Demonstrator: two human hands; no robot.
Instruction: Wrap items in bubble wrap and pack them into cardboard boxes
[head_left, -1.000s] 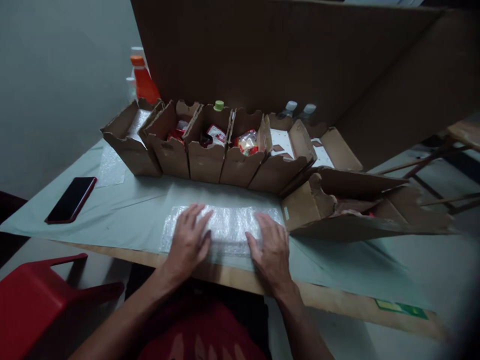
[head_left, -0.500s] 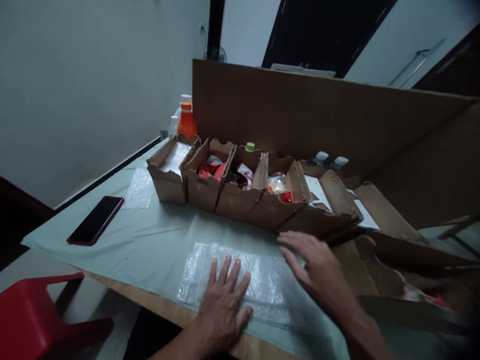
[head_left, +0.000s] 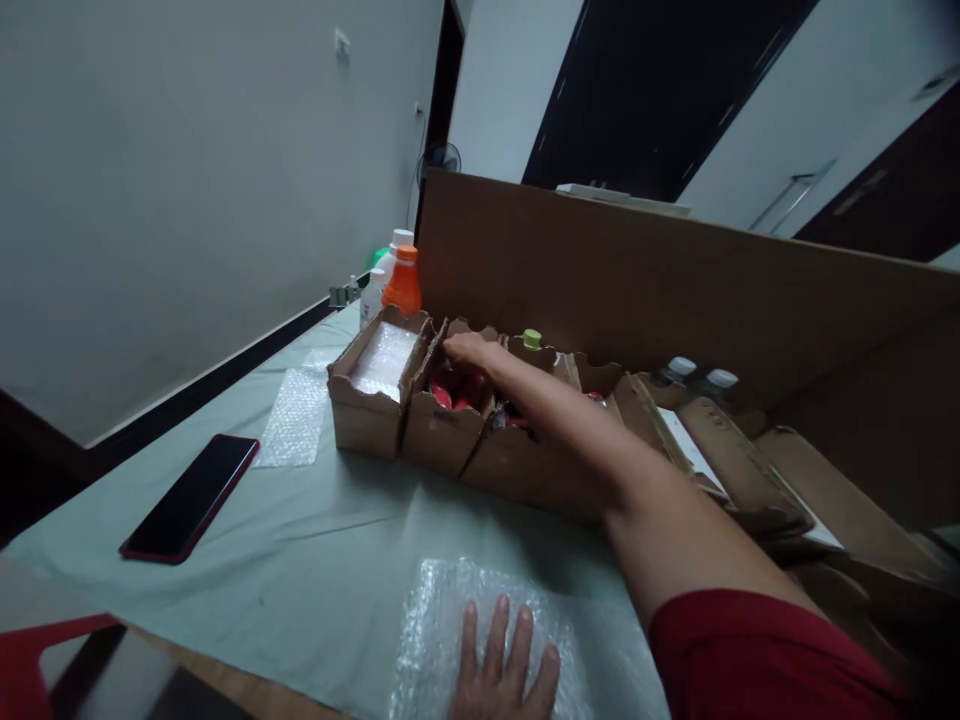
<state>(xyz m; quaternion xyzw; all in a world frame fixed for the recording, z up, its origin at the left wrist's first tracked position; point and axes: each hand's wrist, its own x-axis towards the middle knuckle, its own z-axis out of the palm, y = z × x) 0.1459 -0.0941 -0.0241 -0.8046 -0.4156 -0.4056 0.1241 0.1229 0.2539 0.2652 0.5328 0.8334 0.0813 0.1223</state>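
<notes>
My left hand (head_left: 504, 668) lies flat with its fingers spread on a sheet of clear bubble wrap (head_left: 442, 610) at the front of the table. Across the table, my right arm stretches to the second cardboard box from the left (head_left: 442, 437). My right hand (head_left: 469, 350) is inside that box's top, its fingers bent down and mostly hidden. Just below it show red packets (head_left: 452, 388). To the left, another cardboard box (head_left: 364, 420) holds a stack of bubble wrap (head_left: 385, 360). My forearm covers part of the boxes farther right.
A phone (head_left: 191, 497) and a loose bubble wrap piece (head_left: 295, 415) lie at left. Behind the boxes stand an orange bottle (head_left: 403, 284), white-capped bottles and a green cap (head_left: 532, 339). A tall cardboard panel (head_left: 600, 250) backs the row. A red stool (head_left: 26, 665) is at lower left.
My right hand has gone from beside the bubble wrap, forward and left, into the second box. My left hand stays on the wrap. The view has shifted, so things sit lower.
</notes>
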